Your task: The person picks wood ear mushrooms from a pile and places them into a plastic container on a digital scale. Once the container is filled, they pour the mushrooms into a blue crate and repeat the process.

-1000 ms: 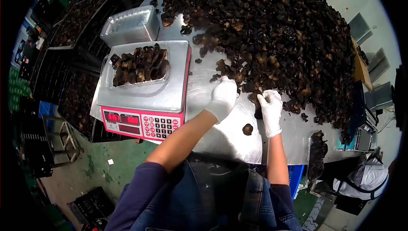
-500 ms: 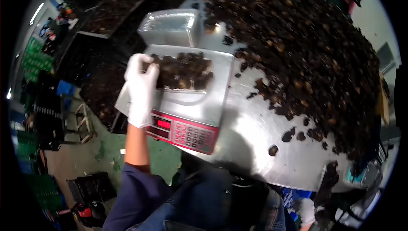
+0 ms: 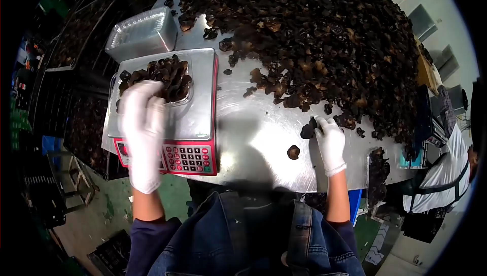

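My gloved left hand point(image 3: 142, 129) hovers over the near left part of a clear plastic tray point(image 3: 190, 85), its curled fingers smeared by motion. Dark, frilly wood ear mushrooms point(image 3: 175, 75) fill that tray, which rests on the steel plate of a red digital scale point(image 3: 203, 124). On the right, my gloved right hand point(image 3: 329, 141) reaches low over the metal table point(image 3: 253, 129). Its thumb and fingertips close on the edge of a single dark wood ear mushroom point(image 3: 308, 129). Another small mushroom point(image 3: 293, 152) lies just left of that hand.
A large heap of wood ear mushrooms point(image 3: 324, 42) covers the table's far and right side. Stacked clear trays point(image 3: 144, 32) stand behind the scale. Black crates point(image 3: 83, 124) holding more mushrooms are at the left. A person in a white garment point(image 3: 441, 172) is at the right.
My view has swung right. My right hand has come up from below the table edge to a loose mushroom among the scattered pieces. The left hand stays by the tray on the scale.
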